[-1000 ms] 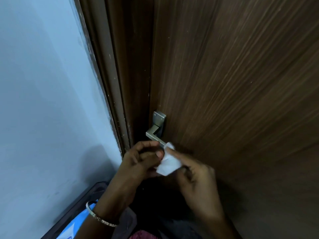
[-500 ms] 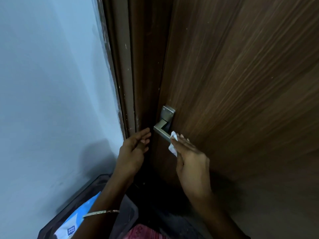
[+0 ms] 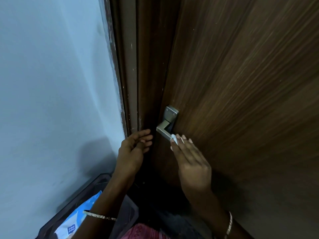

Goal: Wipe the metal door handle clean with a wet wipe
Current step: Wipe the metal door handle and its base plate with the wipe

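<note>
The metal door handle (image 3: 167, 125) is a grey lever on a square plate, fixed to the brown wooden door (image 3: 241, 83). My right hand (image 3: 189, 161) holds a small white wet wipe (image 3: 174, 140) between thumb and fingertips and presses it onto the lever's near end. That end of the lever is hidden under the wipe and my fingers. My left hand (image 3: 133, 149) is beside the door's edge, left of the handle, with its fingers loosely extended and nothing in it.
The brown door frame (image 3: 127, 83) runs along the left of the door, next to a pale blue wall (image 3: 51, 83). A blue wipes pack (image 3: 76, 219) lies in a dark basket (image 3: 96, 183) at the bottom left, under my left forearm.
My left hand let go of the wipe and moved left to the door's edge. My right hand carried the wipe up onto the lever.
</note>
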`<state>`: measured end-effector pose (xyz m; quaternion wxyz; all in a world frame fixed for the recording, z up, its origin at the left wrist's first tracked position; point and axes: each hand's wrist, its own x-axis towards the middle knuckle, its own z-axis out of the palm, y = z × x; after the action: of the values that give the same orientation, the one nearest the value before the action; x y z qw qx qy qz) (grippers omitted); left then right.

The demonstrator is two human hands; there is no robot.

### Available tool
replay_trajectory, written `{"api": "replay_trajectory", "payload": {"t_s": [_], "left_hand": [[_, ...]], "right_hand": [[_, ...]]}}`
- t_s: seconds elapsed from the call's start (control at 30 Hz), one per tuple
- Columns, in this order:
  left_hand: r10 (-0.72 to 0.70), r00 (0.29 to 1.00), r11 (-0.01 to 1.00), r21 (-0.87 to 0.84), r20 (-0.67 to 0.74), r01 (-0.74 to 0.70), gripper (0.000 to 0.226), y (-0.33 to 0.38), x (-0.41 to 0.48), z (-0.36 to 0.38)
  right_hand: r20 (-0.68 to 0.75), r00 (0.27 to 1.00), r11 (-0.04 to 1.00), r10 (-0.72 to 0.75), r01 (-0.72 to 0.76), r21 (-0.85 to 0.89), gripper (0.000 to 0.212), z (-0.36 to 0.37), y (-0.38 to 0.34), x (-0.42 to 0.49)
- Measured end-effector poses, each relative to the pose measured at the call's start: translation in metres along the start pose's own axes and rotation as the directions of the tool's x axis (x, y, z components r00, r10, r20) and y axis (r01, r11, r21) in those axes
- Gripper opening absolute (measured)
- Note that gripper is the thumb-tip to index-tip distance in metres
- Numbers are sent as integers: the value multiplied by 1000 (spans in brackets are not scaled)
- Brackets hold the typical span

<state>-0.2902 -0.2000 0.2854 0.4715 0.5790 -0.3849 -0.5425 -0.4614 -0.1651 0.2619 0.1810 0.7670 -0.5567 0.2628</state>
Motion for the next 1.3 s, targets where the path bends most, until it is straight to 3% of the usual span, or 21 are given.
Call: {"api": "replay_trajectory", "payload": {"t_s": [0.13, 0.37, 0.47, 0.53, 0.57, 0.63, 0.67, 0.7, 0.73, 0.77, 0.83, 0.93, 1.03, 1.3], "left_hand": [[3, 1000, 1000, 10, 16, -3, 33, 2, 1, 1], [56, 997, 998, 28, 48, -58, 34, 1, -2, 1], [21, 998, 999, 27, 54, -22, 34, -3, 1, -2], [17, 999, 999, 51, 39, -18, 32, -6, 2, -5], [14, 999, 998, 61, 44, -17, 32, -8, 2, -6], [0, 997, 998, 68, 72, -5, 32, -8, 2, -7], [-5, 996, 997, 72, 86, -1, 33, -8, 2, -7], [-8, 995, 997, 78, 97, 1, 33, -8, 2, -7], [-11, 994, 997, 80, 105, 2, 33, -7, 2, -7], [-14, 994, 997, 79, 108, 5, 33, -7, 2, -7], [-15, 995, 997, 78, 103, 7, 32, -7, 1, -8], [-18, 996, 997, 74, 86, 12, 30, -9, 1, -13], [-24, 998, 998, 51, 58, 21, 28, -10, 1, -18], [12, 998, 999, 44, 57, -15, 25, -8, -2, -16]], "right_hand": [[-37, 999, 999, -25, 24, -21, 35, 5, -3, 3], [111, 992, 997, -64, 67, -31, 41, 17, -33, 53], [56, 997, 986, -61, 51, 157, 34, 2, -18, 34], [-48, 985, 917, 167, -137, 375, 30, -10, -7, 5], [-74, 936, 841, 346, -274, 466, 29, -16, -5, -8], [-5, 733, 569, 680, -524, 633, 27, -21, -4, -25], [123, 594, 336, 795, -601, 725, 27, -20, -3, -28], [318, 446, 37, 837, -626, 779, 29, -19, -2, -27], [532, 323, -269, 783, -596, 757, 30, -17, -1, -24], [696, 250, -500, 673, -540, 677, 31, -16, 0, -20], [847, 211, -730, 489, -433, 529, 32, -13, 3, -10], [905, 281, -851, 320, -334, 405, 29, -11, 2, 11], [940, 296, -936, 171, -248, 248, 32, -4, -4, 29], [920, 391, -981, 38, -163, 109, 38, 18, -12, 33]]}}
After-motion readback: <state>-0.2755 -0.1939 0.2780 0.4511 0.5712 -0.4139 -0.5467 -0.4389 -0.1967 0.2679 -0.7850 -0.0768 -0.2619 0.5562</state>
